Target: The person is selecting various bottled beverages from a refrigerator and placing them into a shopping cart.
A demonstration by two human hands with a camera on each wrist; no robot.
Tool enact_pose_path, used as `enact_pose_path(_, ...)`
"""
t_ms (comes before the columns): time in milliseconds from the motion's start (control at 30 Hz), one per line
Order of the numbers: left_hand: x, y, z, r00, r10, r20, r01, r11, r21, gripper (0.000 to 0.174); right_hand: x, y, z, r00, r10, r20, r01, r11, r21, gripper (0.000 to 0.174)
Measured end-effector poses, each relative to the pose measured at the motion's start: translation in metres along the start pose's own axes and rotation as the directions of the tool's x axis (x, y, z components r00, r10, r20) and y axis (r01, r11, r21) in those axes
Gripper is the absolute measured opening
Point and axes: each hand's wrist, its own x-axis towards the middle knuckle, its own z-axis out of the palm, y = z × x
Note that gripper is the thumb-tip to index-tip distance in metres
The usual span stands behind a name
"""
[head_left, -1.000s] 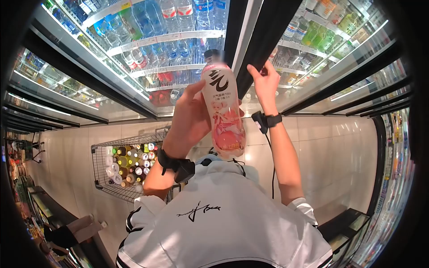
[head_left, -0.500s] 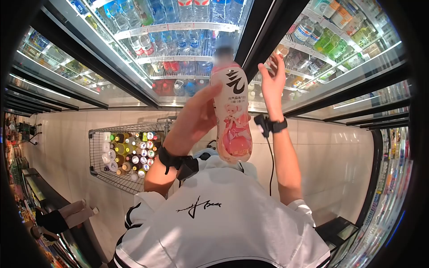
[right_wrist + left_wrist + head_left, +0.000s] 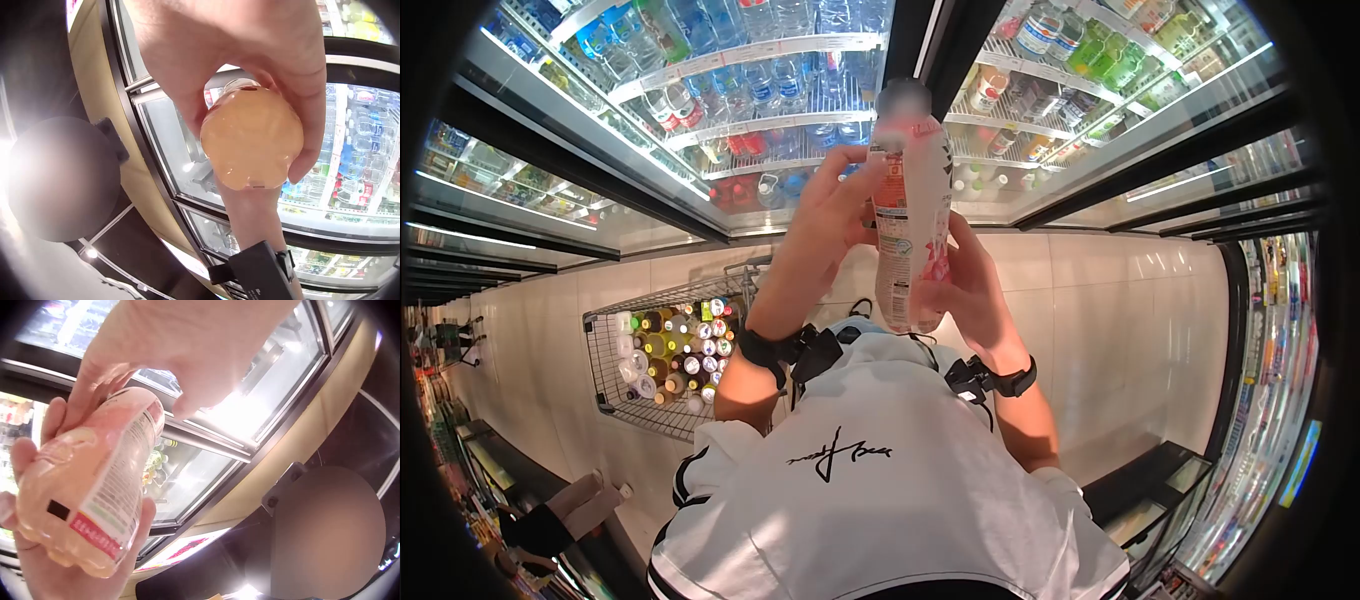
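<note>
A drink bottle [image 3: 912,215] with a pink and white label and dark cap stands roughly upright before the person's chest. Its side with small print and a barcode faces the head camera. My left hand [image 3: 828,215] grips its upper part from the left, fingers partly hidden behind it. Lower down, my right hand [image 3: 978,290] holds it near the base, thumb across the front. In the left wrist view the pale peach bottle [image 3: 103,478] lies between both hands. The right wrist view shows the bottle's lobed base [image 3: 253,140], with right-hand fingers curled round it.
A wire shopping cart [image 3: 605,375] full of capped bottles stands at the left. Ahead are glass-door coolers with shelves of water bottles [image 3: 760,85] and green bottles [image 3: 1110,60], split by a dark door frame [image 3: 915,45]. Another person [image 3: 565,510] is at lower left.
My right hand has come down from beside the cooler door to hold the bottle's lower part. The bottle has turned from its character-picture front to its printed side; the left hand keeps hold of it.
</note>
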Motion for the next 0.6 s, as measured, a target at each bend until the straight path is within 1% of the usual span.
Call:
enact_pose_path(33,-0.001,0.002,-0.001,0.998,0.002,0.057,0.003,0.996,-0.092,0.042,-0.002,-0.002,0.002,1.0,-0.01,-0.028,0.01,1.0,-0.006,0.083)
enact_pose_path(100,-0.005,0.002,-0.002,0.997,0.021,0.072,-0.016,0.996,-0.083,0.042,-0.004,-0.003,0.004,0.998,-0.022,-0.056,0.021,1.0,-0.01,0.086)
enact_pose_path(167,-0.008,0.003,0.0,0.996,0.041,0.085,-0.035,0.997,-0.072,0.042,-0.004,-0.003,0.005,1.0,0.015,0.007,-0.016,0.986,0.167,0.088)
enact_pose_path(200,-0.009,0.005,0.002,0.995,0.081,0.053,-0.08,0.997,-0.016,0.043,-0.004,-0.003,0.006,1.0,0.014,0.008,-0.015,0.986,0.169,0.088)
enact_pose_path(233,-0.01,0.005,0.003,0.992,0.123,0.024,-0.123,0.992,0.041,0.044,-0.005,-0.004,0.009,0.997,0.047,0.057,-0.06,0.967,0.248,0.088)
enact_pose_path(267,-0.011,0.005,0.003,0.992,0.122,0.022,-0.123,0.992,0.043,0.044,-0.006,-0.005,0.011,0.991,0.076,0.108,-0.107,0.94,0.323,0.089)
enact_pose_path(300,-0.011,0.005,0.001,0.983,0.182,0.025,-0.184,0.976,0.115,0.042,-0.006,-0.004,0.008,0.991,0.077,0.109,-0.108,0.939,0.327,0.089)
enact_pose_path(333,-0.01,0.004,-0.001,0.97,0.24,0.033,-0.242,0.952,0.186,0.041,-0.006,-0.004,0.004,0.974,0.061,0.218,-0.144,0.911,0.387,0.085)
enact_pose_path(367,-0.01,0.004,-0.002,0.971,0.239,0.032,-0.24,0.952,0.188,0.041,-0.006,-0.004,0.001,0.946,0.037,0.323,-0.185,0.879,0.44,0.082)
enact_pose_path(467,-0.011,0.002,-0.004,0.965,0.26,0.041,-0.263,0.945,0.197,0.039,-0.008,-0.002,0.003,0.943,0.045,0.329,-0.198,0.873,0.446,0.08)
enact_pose_path(600,-0.014,-0.003,-0.004,0.959,0.282,0.014,-0.281,0.947,0.158,0.039,-0.011,0.001,0.004,0.942,0.051,0.332,-0.198,0.881,0.429,0.077)
